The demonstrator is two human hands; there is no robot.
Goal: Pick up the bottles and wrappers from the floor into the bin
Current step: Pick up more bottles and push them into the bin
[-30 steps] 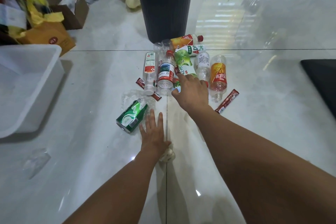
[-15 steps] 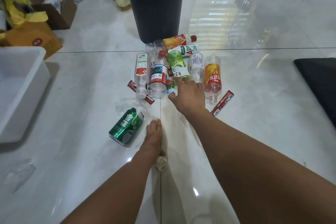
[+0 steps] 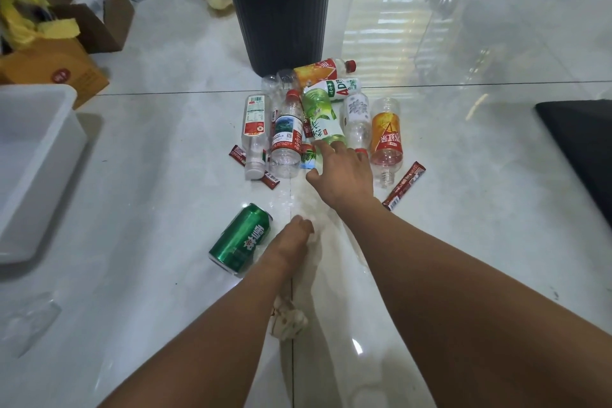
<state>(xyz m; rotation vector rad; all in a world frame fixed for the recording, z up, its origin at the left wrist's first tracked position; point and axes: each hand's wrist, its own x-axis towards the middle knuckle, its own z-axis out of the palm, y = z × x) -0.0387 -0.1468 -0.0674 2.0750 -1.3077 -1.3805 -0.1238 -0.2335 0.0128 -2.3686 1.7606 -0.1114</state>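
on the floor before the black bin [image 3: 281, 10], the green tea bottle [image 3: 323, 119] lies lengthwise toward the bin, its near end under the spread, empty fingers [image 3: 323, 147] of the right hand [image 3: 342, 175], nearer than the left hand [image 3: 291, 238], whose fingers i cannot read.

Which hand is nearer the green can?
Left. The left hand is just beside the green can; the right hand is farther off, reaching the green bottle in the pile.
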